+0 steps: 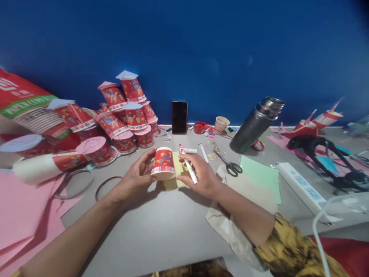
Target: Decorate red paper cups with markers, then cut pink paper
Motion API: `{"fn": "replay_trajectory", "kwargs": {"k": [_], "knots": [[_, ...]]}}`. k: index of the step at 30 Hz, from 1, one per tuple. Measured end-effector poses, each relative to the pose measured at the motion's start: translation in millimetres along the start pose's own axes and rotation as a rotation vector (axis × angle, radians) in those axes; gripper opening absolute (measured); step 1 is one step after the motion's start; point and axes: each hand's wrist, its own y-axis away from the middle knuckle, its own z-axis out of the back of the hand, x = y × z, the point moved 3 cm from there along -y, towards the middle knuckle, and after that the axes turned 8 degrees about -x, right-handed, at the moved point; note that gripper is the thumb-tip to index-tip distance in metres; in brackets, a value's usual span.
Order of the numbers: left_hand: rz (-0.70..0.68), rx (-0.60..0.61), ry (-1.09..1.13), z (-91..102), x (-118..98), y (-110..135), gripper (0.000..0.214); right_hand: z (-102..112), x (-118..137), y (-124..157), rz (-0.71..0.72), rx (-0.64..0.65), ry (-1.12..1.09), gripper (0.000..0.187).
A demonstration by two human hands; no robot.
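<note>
A red printed paper cup (163, 163) is held upside down by my left hand (138, 169), whose thumb and fingers grip its left side. Blue and pink marks colour the band near its rim. In my right hand (203, 175) is a white marker (190, 171) with a red tip pointing up and away, apart from the cup. Yellow paper (179, 169) lies on the table behind and below the cup. Beyond my right hand, another white marker (203, 152) and a small white tube-like piece (190, 151) rest on the table.
Decorated cups (134, 115) are stacked at the left, near a bag of paper cups (31, 107). A phone (179, 117) leans against the blue wall. To the right are scissors (230, 165), a dark flask (253, 127), green paper (259, 175) and a power strip (302, 186).
</note>
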Motion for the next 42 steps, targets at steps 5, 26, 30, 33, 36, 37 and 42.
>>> {"fn": "replay_trajectory", "kwargs": {"k": [5, 26, 30, 33, 36, 37, 42], "knots": [[0.083, -0.017, 0.097, -2.0, 3, 4, 0.09, 1, -3, -1, -0.054, 0.008, -0.028, 0.065], [0.226, 0.173, 0.154, -7.1, 17, 7, 0.097, 2, -4, -3, -0.214, 0.073, -0.105, 0.107], [0.2, 0.13, 0.166, -8.7, 16, 4, 0.092, 12, -5, -8, -0.062, -0.061, 0.034, 0.102], [0.161, 0.098, 0.172, -8.0, 15, 2, 0.087, 14, -3, -11, 0.03, -0.075, 0.08, 0.101], [0.113, 0.1, 0.148, -7.2, 14, 1, 0.085, 10, 1, -10, 0.062, -0.028, 0.089, 0.099], [0.1, 0.102, 0.134, -6.6, 15, 0, 0.085, 9, 2, -10, 0.059, -0.014, 0.092, 0.098], [-0.039, 0.125, 0.019, -0.5, 20, -3, 0.09, 4, 4, -9, 0.044, 0.054, 0.14, 0.093]]}}
